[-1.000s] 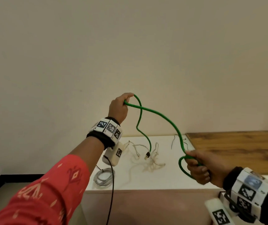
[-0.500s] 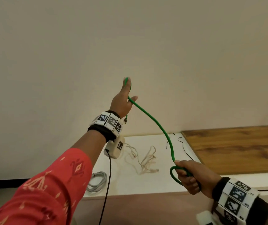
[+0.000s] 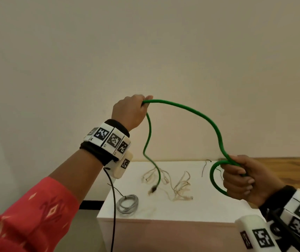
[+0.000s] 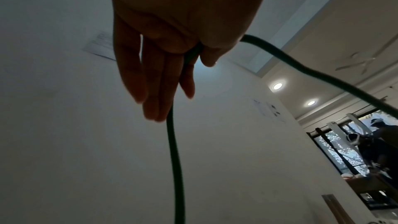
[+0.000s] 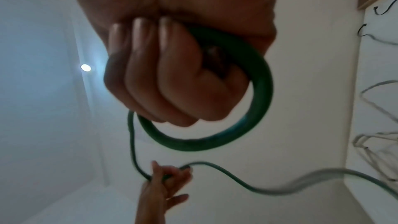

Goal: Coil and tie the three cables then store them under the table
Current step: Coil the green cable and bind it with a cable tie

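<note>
Arching from the raised left hand [image 3: 130,110] pinching it, the green cable [image 3: 196,113] loops into the clenched right hand [image 3: 243,180], plug end down.

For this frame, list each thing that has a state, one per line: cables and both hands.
green cable: held in the air, one loop formed, plug end dangling.
grey cable: coiled on the white table.
beige cable: loose, uncoiled on the table.
left hand: raised, pinching the green cable.
right hand: fist gripping the loop.

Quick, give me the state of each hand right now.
Left hand: raised, pinching the green cable between thumb and forefinger, other fingers straight.
Right hand: closed in a fist grip around a loop of the same cable.
</note>
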Motion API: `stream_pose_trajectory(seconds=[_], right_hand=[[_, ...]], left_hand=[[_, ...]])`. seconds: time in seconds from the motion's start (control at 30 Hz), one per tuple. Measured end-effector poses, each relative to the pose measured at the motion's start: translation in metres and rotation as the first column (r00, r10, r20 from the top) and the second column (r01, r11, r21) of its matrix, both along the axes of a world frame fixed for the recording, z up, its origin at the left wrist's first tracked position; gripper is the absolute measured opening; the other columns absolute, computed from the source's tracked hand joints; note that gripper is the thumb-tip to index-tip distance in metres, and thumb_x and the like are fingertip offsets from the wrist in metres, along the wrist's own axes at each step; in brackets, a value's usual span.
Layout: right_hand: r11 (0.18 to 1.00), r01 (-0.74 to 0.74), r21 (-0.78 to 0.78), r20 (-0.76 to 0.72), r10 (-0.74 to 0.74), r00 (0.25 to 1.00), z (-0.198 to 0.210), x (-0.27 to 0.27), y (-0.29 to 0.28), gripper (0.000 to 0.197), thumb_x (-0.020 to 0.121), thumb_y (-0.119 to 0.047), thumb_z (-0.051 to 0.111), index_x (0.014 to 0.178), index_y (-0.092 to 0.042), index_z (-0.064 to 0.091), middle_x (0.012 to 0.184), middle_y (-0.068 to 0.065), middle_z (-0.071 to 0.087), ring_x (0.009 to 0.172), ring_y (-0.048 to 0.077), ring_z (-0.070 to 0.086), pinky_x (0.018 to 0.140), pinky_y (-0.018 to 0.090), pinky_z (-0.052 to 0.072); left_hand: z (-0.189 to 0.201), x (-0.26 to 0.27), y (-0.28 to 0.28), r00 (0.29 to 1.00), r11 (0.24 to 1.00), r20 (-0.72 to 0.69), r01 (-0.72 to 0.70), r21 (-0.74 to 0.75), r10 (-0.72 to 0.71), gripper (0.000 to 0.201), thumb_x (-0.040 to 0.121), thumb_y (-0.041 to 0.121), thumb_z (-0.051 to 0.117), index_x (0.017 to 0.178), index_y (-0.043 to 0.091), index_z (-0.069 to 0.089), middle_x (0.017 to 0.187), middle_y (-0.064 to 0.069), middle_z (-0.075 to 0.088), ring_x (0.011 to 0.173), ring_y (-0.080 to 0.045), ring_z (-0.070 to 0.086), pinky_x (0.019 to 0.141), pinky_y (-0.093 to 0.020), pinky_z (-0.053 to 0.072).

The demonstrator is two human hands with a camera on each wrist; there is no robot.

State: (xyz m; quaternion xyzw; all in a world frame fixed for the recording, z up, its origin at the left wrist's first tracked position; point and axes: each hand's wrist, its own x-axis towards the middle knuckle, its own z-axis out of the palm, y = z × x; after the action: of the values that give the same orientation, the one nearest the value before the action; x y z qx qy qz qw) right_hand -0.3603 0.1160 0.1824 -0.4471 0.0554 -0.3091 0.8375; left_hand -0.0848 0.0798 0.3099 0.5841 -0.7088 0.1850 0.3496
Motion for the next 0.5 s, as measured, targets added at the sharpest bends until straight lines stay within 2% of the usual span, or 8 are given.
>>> stream_pose_trajectory(seconds=[0.1, 0.2, 0.23, 0.3, 0.33, 0.37, 0.43, 0.5], right_hand=[[0.999, 0.015, -0.036, 0.008, -0.015, 1.0, 0.012, 0.0, 0.009, 0.032, 0.097, -0.025, 0.016, 0.073, -0.014, 0.033, 0.06, 0.004, 0.038, 0.055, 0.018, 0.034, 0.052, 0.027, 0.028], [0.998, 0.055, -0.007, 0.033, -0.055, 0.998, 0.016, -0.007, 0.006, 0.04, 0.098, -0.028, 0.013, 0.074, -0.014, 0.042, 0.061, 0.005, 0.038, 0.056, 0.019, 0.034, 0.054, 0.028, 0.029], [0.994, 0.11, -0.017, 0.014, -0.109, 0.994, 0.016, -0.011, 0.003, 0.045, 0.098, -0.029, 0.012, 0.077, -0.011, 0.047, 0.061, 0.006, 0.038, 0.057, 0.019, 0.034, 0.055, 0.029, 0.03], [0.975, 0.224, -0.008, 0.008, -0.224, 0.975, 0.015, -0.015, -0.001, 0.049, 0.098, -0.031, 0.015, 0.082, -0.006, 0.053, 0.061, 0.005, 0.038, 0.056, 0.019, 0.035, 0.055, 0.029, 0.032], [0.976, 0.218, 0.019, 0.029, -0.218, 0.975, 0.016, -0.014, -0.004, 0.043, 0.097, -0.032, 0.025, 0.078, -0.006, 0.054, 0.058, 0.003, 0.037, 0.053, 0.018, 0.034, 0.052, 0.029, 0.034], [0.975, 0.221, 0.019, 0.021, -0.221, 0.975, 0.014, -0.011, -0.007, 0.034, 0.09, -0.034, 0.045, 0.069, -0.009, 0.055, 0.052, 0.0, 0.035, 0.046, 0.015, 0.033, 0.046, 0.026, 0.035], [0.925, 0.381, -0.013, -0.088, -0.38, 0.921, 0.009, -0.017, -0.01, 0.036, 0.056, -0.033, 0.08, 0.05, -0.017, 0.048, 0.037, -0.007, 0.03, 0.03, 0.008, 0.028, 0.032, 0.019, 0.027], [0.885, 0.466, 0.019, -0.13, -0.46, 0.878, 0.004, -0.02, -0.011, 0.047, 0.037, -0.029, 0.089, 0.046, -0.018, 0.044, 0.033, -0.008, 0.031, 0.026, 0.005, 0.026, 0.028, 0.016, 0.023]], left_hand=[[-0.024, 0.012, 0.001, 0.983, 0.963, 0.151, -0.137, 0.23, 0.104, 0.057, 0.093, 0.055, 0.023, 0.08, 0.012, 0.058, 0.076, -0.005, 0.066, 0.073, -0.027, 0.063, 0.07, -0.034, 0.049], [-0.071, 0.022, -0.006, 0.96, 0.852, 0.233, -0.249, 0.461, 0.155, 0.055, 0.091, 0.059, 0.019, 0.074, 0.017, 0.051, 0.07, -0.001, 0.056, 0.07, -0.023, 0.058, 0.069, -0.031, 0.046], [-0.089, 0.024, -0.009, 0.974, 0.822, 0.177, -0.213, 0.528, 0.139, 0.054, 0.092, 0.057, 0.022, 0.076, 0.016, 0.052, 0.072, -0.001, 0.057, 0.071, -0.023, 0.059, 0.07, -0.032, 0.046], [-0.121, 0.024, -0.01, 0.991, 0.805, -0.117, 0.015, 0.593, 0.068, 0.044, 0.094, 0.049, 0.033, 0.073, 0.015, 0.053, 0.068, -0.002, 0.059, 0.07, -0.025, 0.061, 0.07, -0.031, 0.048], [-0.135, 0.022, -0.008, 0.954, 0.812, -0.3, 0.162, 0.56, 0.016, 0.037, 0.094, 0.041, 0.04, 0.071, 0.016, 0.052, 0.062, -0.002, 0.058, 0.066, -0.027, 0.063, 0.064, -0.029, 0.049], [-0.148, 0.019, -0.005, 0.897, 0.826, -0.44, 0.276, 0.491, -0.039, 0.029, 0.094, 0.032, 0.046, 0.071, 0.016, 0.052, 0.058, -0.001, 0.056, 0.06, -0.028, 0.062, 0.056, -0.026, 0.049], [-0.168, 0.011, 0.001, 0.819, 0.834, -0.553, 0.407, 0.373, -0.153, 0.008, 0.09, 0.022, 0.054, 0.084, 0.017, 0.055, 0.059, 0.0, 0.051, 0.053, -0.018, 0.054, 0.043, -0.022, 0.046], [-0.184, 0.001, 0.006, 0.791, 0.816, -0.563, 0.478, 0.325, -0.239, 0.007, 0.089, 0.021, 0.056, 0.096, 0.021, 0.056, 0.062, 0.002, 0.048, 0.049, -0.006, 0.048, 0.04, -0.02, 0.044]])
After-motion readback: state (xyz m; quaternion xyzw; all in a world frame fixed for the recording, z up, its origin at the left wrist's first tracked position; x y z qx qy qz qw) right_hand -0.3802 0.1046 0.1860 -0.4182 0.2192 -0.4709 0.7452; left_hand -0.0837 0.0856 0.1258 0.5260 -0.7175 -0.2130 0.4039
